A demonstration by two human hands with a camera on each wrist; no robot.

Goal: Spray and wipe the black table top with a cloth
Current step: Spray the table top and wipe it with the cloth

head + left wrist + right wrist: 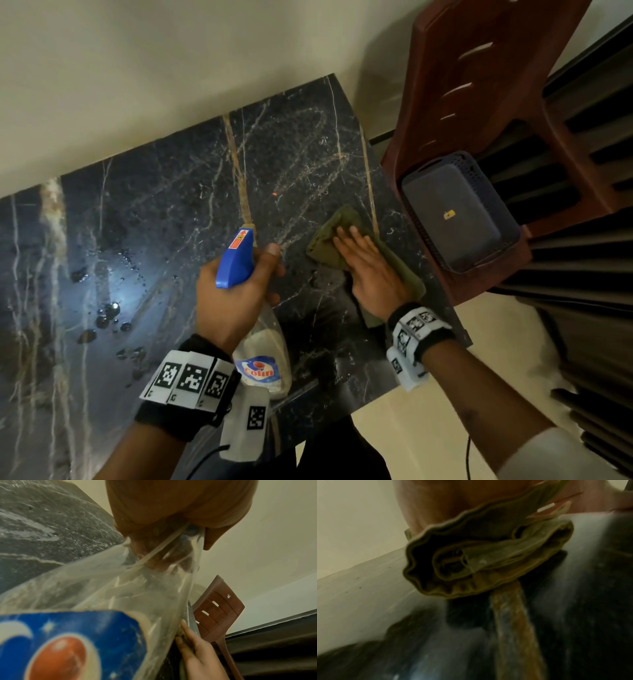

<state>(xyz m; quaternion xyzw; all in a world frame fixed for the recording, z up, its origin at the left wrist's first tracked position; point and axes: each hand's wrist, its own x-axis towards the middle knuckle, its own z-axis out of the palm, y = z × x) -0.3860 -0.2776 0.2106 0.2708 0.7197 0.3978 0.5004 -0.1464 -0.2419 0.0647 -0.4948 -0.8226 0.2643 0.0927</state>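
The black marble table top (164, 192) fills the left and middle of the head view. My left hand (236, 281) grips a clear spray bottle (263, 363) by its neck, under the blue trigger head (236, 257), and holds it above the table. In the left wrist view the bottle (102, 588) with its blue label runs down from the hand (171, 513). My right hand (366, 263) presses flat, fingers straight, on a folded olive-green cloth (329, 240) near the table's right edge. The cloth (488, 561) shows bunched under the palm in the right wrist view.
Wet droplets (106, 311) lie on the table's left part. A brown plastic chair (479, 102) stands right of the table with a dark blue basket (459, 212) on its seat. A cream wall runs behind the table. Pale floor (428, 428) lies at the front right.
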